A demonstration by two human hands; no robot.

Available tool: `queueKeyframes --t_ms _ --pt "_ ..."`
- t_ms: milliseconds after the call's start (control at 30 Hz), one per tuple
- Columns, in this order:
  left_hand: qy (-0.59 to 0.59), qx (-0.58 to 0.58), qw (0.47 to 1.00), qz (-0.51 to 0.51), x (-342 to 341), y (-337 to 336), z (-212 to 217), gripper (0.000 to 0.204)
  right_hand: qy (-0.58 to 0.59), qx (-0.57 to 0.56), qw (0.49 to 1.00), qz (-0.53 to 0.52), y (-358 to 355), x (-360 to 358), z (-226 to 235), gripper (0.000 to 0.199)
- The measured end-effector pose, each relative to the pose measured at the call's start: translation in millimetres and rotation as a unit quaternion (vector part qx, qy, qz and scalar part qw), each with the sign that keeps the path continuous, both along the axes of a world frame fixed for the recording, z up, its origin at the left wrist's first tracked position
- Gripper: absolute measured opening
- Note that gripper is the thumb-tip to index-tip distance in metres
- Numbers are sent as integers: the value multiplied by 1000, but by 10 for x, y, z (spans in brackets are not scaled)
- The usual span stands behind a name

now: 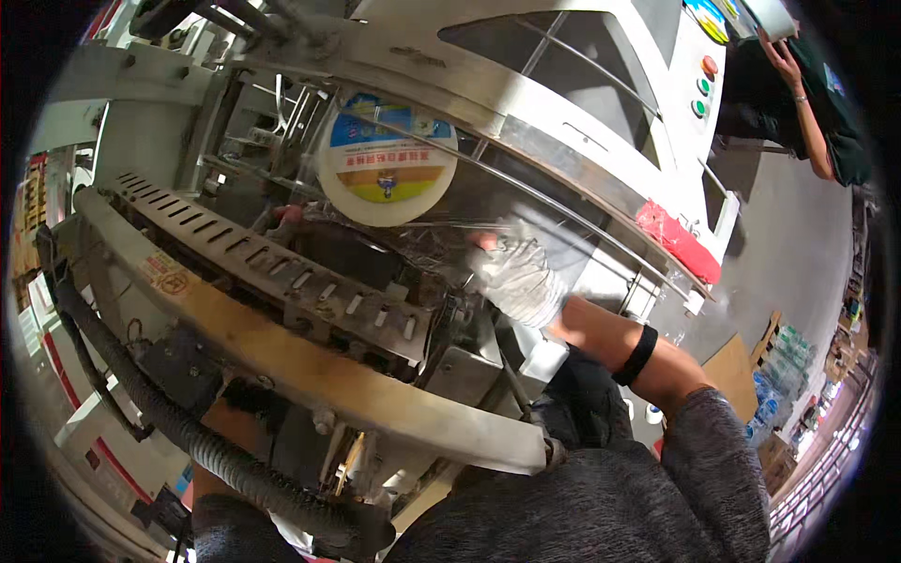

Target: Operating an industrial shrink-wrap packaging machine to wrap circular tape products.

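A round white pack [388,199] with a blue, white and yellow printed label lies in the packing machine, just beyond the slotted metal bar [211,235]. Clear plastic film [422,242] stretches wrinkled along its near side. My right hand [514,274], in a whitish glove with bare fingertips, is to the right of the pack. Its fingers look closed on the film's edge, though motion blurs them. Of my left hand [289,214], only some fingertips show, left of the pack by the film; the rest is hidden behind the bar, and their grip is unclear.
A curved, worn machine arm [310,361] and a black ribbed hose [197,436] cross in front of me. Red and green buttons [703,86] sit on the white frame, above a red plastic packet [678,242]. A co-worker's hand [781,61] holds something at upper right. Bottles [784,366] stand on the right.
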State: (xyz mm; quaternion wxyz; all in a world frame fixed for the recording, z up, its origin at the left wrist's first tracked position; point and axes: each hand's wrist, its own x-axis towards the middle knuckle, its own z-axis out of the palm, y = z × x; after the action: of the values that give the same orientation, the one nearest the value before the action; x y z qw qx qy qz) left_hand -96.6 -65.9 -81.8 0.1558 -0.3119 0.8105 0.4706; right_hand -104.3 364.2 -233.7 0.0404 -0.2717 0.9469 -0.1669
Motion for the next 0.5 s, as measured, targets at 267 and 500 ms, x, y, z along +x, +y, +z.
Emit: queueKeyframes --t_ms 267,500 --pt "-3 1 1000 -5 29 -54 -15 20 -97 -90 991 12 155 66 77 14" --pt "-3 -7 1000 -7 31 -76 -2 20 44 -5 999 16 43 -37 54 19"
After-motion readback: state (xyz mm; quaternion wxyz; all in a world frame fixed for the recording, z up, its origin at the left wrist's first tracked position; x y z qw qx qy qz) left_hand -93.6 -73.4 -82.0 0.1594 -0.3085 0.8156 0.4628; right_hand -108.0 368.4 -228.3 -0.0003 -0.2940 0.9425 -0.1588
